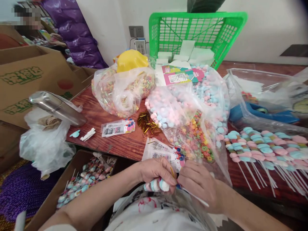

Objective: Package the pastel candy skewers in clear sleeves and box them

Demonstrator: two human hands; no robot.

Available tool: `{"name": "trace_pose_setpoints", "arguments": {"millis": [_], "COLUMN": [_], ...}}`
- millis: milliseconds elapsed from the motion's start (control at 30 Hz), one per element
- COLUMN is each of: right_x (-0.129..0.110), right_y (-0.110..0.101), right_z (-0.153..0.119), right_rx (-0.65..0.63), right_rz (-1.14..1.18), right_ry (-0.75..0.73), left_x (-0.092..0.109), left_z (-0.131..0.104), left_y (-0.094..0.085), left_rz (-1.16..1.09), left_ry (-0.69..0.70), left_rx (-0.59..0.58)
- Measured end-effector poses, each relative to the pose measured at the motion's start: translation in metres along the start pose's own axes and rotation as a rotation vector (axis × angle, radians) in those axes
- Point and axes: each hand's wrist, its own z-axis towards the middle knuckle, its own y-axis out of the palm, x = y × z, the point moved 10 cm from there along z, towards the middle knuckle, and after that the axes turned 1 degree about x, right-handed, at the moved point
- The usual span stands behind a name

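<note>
Near my lap, my left hand point(158, 171) is closed around a marshmallow skewer point(156, 185), its pink, white and blue pieces showing below the fingers. My right hand point(196, 179) is closed against it at the bottom of the marshmallows, and the white stick point(197, 196) comes out beneath that hand. A thin gold twist tie point(172, 172) shows between the two hands. What the right fingertips pinch is mostly hidden. Just beyond the hands lie printed labels point(157, 150) and a bundle of gold ties point(147, 123).
Bags of marshmallows point(166, 106) and ring gummies point(197, 138) cover the middle table. Finished skewers point(264, 144) are piled at right beside a clear bin point(262, 77). A green basket point(197, 19) stands behind. A steel flask point(57, 107) lies left, above a box of skewers point(84, 176).
</note>
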Motion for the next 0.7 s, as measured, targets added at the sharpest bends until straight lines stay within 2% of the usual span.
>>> {"name": "trace_pose_setpoints", "arguments": {"millis": [67,233,300,433,567,700], "right_x": [-0.013,-0.016,-0.016,-0.019,-0.024,-0.038], "right_y": [-0.001,0.003,0.008,0.011,0.013,0.019], "right_z": [0.001,0.006,0.008,0.014,0.024,0.026], "right_rx": [-0.045,-0.138,-0.169,-0.144,-0.151,-0.177], "right_rz": [-0.051,-0.037,-0.046,-0.091,-0.153,-0.238], "right_ry": [-0.119,-0.164,-0.161,-0.179,-0.179,-0.253], "left_x": [0.003,0.011,0.006,-0.008,-0.004,0.017], "left_z": [-0.004,-0.008,-0.006,-0.002,0.003,-0.012], "left_y": [0.009,0.019,0.020,0.019,0.014,0.025], "left_rz": [0.049,0.240,0.331,0.470,0.546,0.647], "left_ry": [-0.044,-0.076,-0.111,-0.143,-0.097,-0.080], "left_rx": [-0.057,-0.192,-0.278,-0.444,-0.404,-0.410]}}
